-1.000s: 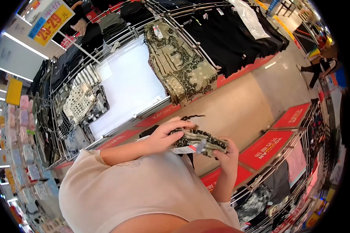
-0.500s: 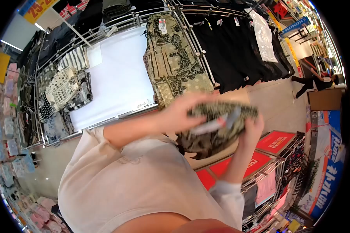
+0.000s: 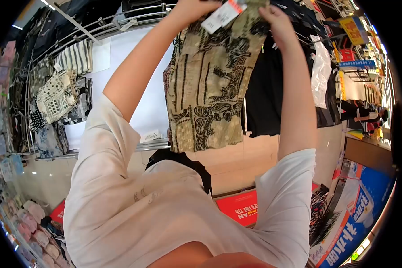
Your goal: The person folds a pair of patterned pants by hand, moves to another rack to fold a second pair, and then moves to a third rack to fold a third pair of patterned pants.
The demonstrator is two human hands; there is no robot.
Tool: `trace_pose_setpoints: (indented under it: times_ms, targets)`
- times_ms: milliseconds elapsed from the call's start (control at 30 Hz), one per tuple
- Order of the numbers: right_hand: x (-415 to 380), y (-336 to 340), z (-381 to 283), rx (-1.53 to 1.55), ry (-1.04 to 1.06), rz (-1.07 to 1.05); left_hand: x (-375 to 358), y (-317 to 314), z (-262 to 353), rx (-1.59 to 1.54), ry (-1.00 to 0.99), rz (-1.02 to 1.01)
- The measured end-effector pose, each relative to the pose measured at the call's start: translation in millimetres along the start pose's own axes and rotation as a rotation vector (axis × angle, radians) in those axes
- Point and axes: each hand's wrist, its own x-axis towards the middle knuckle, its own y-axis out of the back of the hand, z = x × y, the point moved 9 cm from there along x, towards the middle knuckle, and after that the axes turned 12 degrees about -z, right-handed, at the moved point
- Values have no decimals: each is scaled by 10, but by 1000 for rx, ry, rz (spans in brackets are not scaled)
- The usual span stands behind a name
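Note:
A pair of khaki trousers (image 3: 212,85) with a black paisley pattern hangs stretched out from my raised hands, its legs reaching down in front of the rack. My left hand (image 3: 194,10) is closed on the waist at the top left, next to a white and orange price tag (image 3: 221,18). At the top right corner of the waist, my right hand (image 3: 278,22) pinches the cloth. The upper edge of the trousers is partly cut off by the frame.
Behind the trousers stands a metal rail rack (image 3: 111,29) with a white board (image 3: 131,67). Folded patterned garments (image 3: 58,96) lie at its left, and black trousers (image 3: 264,98) hang at right. A red sign (image 3: 239,207) is below; a person (image 3: 366,116) is far right.
The trousers, bunched up near my chest before, now hang at full length. Both hands have risen and moved forward to the rack, holding the waist.

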Motion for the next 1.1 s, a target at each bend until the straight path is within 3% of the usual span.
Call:
trace_pose_setpoints:
  times_ms: [33,67,167,267,333,400,467,533,600,667,733,800,900,933,1000,1033,1100]
  targets:
    - [73,-103,325,-20,-26,-23,-44,-73,-488,-37,33,-28]
    - [115,-172,702,-38,-45,-44,-94,-135,-882,50,191,-112]
    - [202,-383,1906,19,-297,-57,-335,-293,-1991,90,252,-59]
    - [215,-742,2567,182,-387,-33,-493,-387,-2396,128,321,-27]
    - [359,-754,2871,-21,-430,83,-520,-371,-2674,293,470,27]
    - [553,-767,2983,-69,-428,191,-380,-278,-3065,401,435,145]
    - [942,-765,3197,-77,-283,125,-195,-203,-3146,412,352,205]
    - [1137,-688,3121,-14,-168,247,6,-117,-3100,522,265,322]
    - [1479,-625,3253,143,-59,127,259,-59,-3191,577,213,335]
    - [1593,-513,3542,0,-127,205,389,-9,-3388,519,358,323]
    - [1581,-527,3710,-238,-224,263,373,-81,-3454,415,282,350]
    - [1390,-627,3616,-262,-208,289,278,-157,-3397,579,291,333]
    - [1049,-784,3352,-555,58,432,68,-327,-3407,670,188,347]
    - [902,-878,3128,-686,192,513,45,-414,-3461,547,251,269]
    - [925,-981,3110,-576,151,472,123,-562,-3596,-34,123,251]
    - [957,-992,3214,-470,107,430,143,-564,-3640,-32,123,251]
    - [1127,-950,3429,-295,111,372,193,-576,-3640,267,118,219]
